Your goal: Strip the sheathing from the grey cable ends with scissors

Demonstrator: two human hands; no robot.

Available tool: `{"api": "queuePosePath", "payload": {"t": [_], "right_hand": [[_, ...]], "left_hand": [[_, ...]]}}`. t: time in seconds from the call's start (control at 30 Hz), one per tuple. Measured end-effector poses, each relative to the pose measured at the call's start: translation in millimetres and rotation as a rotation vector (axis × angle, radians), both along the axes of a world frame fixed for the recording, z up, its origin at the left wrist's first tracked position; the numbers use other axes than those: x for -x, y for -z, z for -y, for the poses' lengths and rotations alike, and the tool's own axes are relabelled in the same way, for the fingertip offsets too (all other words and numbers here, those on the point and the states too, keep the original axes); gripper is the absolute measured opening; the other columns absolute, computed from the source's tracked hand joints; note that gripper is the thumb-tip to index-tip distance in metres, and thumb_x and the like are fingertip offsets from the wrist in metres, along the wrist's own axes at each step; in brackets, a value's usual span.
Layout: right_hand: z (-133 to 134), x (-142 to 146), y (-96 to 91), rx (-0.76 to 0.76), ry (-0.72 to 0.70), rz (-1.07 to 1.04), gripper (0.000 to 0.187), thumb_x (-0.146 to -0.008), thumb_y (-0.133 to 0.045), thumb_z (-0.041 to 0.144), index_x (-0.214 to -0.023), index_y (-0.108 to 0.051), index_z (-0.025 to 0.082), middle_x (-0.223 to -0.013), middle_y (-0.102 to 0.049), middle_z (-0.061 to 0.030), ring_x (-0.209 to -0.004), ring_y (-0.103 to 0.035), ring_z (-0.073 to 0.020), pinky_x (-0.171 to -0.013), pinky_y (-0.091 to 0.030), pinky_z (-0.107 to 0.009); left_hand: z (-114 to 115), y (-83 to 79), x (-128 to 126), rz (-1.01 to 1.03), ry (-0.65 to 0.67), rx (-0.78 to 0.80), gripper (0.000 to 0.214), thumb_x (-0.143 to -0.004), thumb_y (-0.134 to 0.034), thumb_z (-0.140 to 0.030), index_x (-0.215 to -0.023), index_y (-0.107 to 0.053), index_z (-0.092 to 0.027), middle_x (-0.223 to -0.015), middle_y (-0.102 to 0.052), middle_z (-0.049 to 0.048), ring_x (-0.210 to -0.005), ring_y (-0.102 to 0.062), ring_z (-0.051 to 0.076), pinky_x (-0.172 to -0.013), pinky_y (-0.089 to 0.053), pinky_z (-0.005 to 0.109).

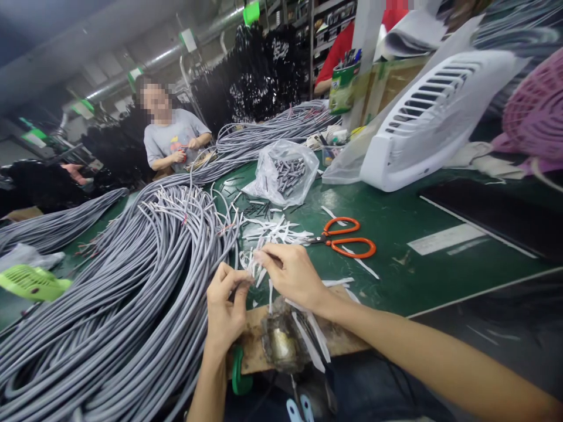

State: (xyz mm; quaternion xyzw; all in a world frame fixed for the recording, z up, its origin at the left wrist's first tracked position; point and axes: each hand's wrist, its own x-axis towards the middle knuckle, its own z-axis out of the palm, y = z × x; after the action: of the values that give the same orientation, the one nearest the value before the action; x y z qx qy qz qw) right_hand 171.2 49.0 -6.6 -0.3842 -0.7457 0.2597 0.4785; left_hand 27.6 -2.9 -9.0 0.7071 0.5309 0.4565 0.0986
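My left hand (226,305) is closed in a pinch beside the bundle of grey cables (176,281), its fingertips turned toward my right hand. What sits between those fingers is too small to make out. My right hand (292,272) is also pinched, just above and right of the left, over loose white strips (277,231); its fingertips hide what they grip. Orange-handled scissors (347,239) lie on the green table beyond my right hand. Below both hands is a wooden board (253,334) carrying a dark, crusted block with a brassy face (281,346).
A clear plastic bag (275,176) of short grey tubes stands behind the strips. A white fan (431,117) and a black flat panel (497,214) are at the right. A light green fan (33,282) lies far left. Across the table, a person (173,138) handles something.
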Motion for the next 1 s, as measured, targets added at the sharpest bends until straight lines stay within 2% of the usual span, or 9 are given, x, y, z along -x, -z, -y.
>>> {"api": "queuePosePath", "payload": {"t": [0.2, 0.3, 0.37, 0.43, 0.53, 0.63, 0.7, 0.9, 1.0], "right_hand": [[-0.5, -0.2, -2.8, 0.093, -0.01, -0.134, 0.035, -0.084, -0.044, 0.031, -0.052, -0.044, 0.018, -0.046, -0.035, 0.0051, -0.044, -0.029, -0.0075, -0.047, -0.025, -0.022], [-13.5, -4.4, -1.7, 0.158, 0.165, -0.34, 0.037, -0.083, -0.043, 0.04, -0.053, -0.038, 0.02, -0.047, -0.036, 0.0044, -0.046, -0.032, -0.0087, -0.046, -0.025, -0.022], [-22.2, -5.9, -1.3, 0.232, 0.298, -0.542, 0.037, -0.082, -0.042, 0.046, -0.055, -0.034, 0.021, -0.048, -0.036, 0.0042, -0.047, -0.034, -0.0094, -0.045, -0.027, -0.022], [-25.4, -4.9, -2.8, 0.302, 0.159, -0.629, 0.033, -0.08, -0.045, 0.045, -0.058, -0.04, 0.021, -0.053, -0.043, 0.0031, -0.052, -0.042, -0.0101, -0.049, -0.034, -0.022], [-18.3, -0.6, -9.2, 0.443, -0.152, -0.699, 0.022, -0.066, -0.063, 0.036, -0.075, -0.052, 0.019, -0.064, -0.056, 0.0018, -0.066, -0.055, -0.0119, -0.06, -0.044, -0.022], [-6.4, 2.6, -14.8, 0.72, -0.536, -0.765, 0.047, -0.052, -0.072, 0.021, -0.096, -0.054, 0.019, -0.079, -0.066, -0.0007, -0.076, -0.062, -0.0145, -0.063, -0.049, -0.024], [-1.9, 3.8, -15.4, 0.832, -0.657, -0.778, 0.05, -0.051, -0.072, 0.017, -0.098, -0.056, 0.019, -0.077, -0.069, -0.0007, -0.067, -0.063, -0.0139, -0.06, -0.05, -0.025], [-3.9, 6.7, -11.2, 0.743, -0.371, -0.748, 0.021, -0.042, -0.079, 0.015, -0.058, -0.065, 0.015, -0.049, -0.061, 0.0047, -0.046, -0.054, -0.0084, -0.054, -0.046, -0.022], [-4.3, 8.1, -11.1, 0.759, -0.372, -0.715, 0.018, -0.041, -0.08, 0.019, -0.05, -0.064, 0.014, -0.049, -0.06, 0.0036, -0.045, -0.051, -0.0073, -0.052, -0.043, -0.022]], "left_hand": [[-2.0, -1.1, -0.8, 0.109, 0.097, 0.062, 0.021, -0.079, -0.051, -0.017, -0.059, -0.055, -0.018, -0.061, -0.043, -0.0012, -0.055, -0.046, 0.011, -0.048, -0.038, 0.021], [-1.9, 1.9, -1.5, 0.139, 0.146, 0.081, 0.028, -0.077, -0.054, -0.019, -0.049, -0.05, -0.017, -0.06, -0.043, -0.0003, -0.055, -0.047, 0.011, -0.049, -0.04, 0.022], [-2.2, 4.1, -1.3, 0.262, 0.182, 0.124, 0.03, -0.077, -0.055, -0.022, -0.05, -0.045, -0.017, -0.06, -0.043, -0.0015, -0.05, -0.047, 0.009, -0.043, -0.038, 0.02], [-2.9, 4.9, -0.7, 0.474, 0.188, 0.18, 0.029, -0.076, -0.058, -0.026, -0.057, -0.039, -0.018, -0.062, -0.042, -0.0044, -0.042, -0.047, 0.006, -0.034, -0.033, 0.016], [-4.1, 3.7, 1.0, 0.713, 0.194, 0.27, 0.038, -0.073, -0.065, -0.031, -0.066, -0.028, -0.021, -0.068, -0.045, -0.0079, -0.036, -0.049, 0.004, -0.028, -0.03, 0.012], [-4.5, 2.3, 2.5, 0.777, 0.267, 0.355, 0.045, -0.071, -0.067, -0.032, -0.069, -0.024, -0.022, -0.068, -0.05, -0.0087, -0.032, -0.049, 0.003, -0.027, -0.031, 0.011], [-4.8, 2.2, 2.6, 0.786, 0.314, 0.395, 0.046, -0.071, -0.067, -0.032, -0.069, -0.023, -0.022, -0.065, -0.051, -0.0088, -0.031, -0.048, 0.003, -0.027, -0.03, 0.01], [-6.1, 1.7, -3.0, 0.833, 0.278, 0.333, 0.047, -0.07, -0.068, -0.029, -0.067, -0.022, -0.021, -0.06, -0.048, -0.0099, -0.029, -0.039, -0.001, -0.028, -0.024, 0.008], [-6.6, 0.7, -4.4, 0.888, 0.225, 0.292, 0.047, -0.067, -0.071, -0.027, -0.066, -0.024, -0.021, -0.058, -0.044, -0.0106, -0.031, -0.034, -0.002, -0.03, -0.023, 0.008]]}}
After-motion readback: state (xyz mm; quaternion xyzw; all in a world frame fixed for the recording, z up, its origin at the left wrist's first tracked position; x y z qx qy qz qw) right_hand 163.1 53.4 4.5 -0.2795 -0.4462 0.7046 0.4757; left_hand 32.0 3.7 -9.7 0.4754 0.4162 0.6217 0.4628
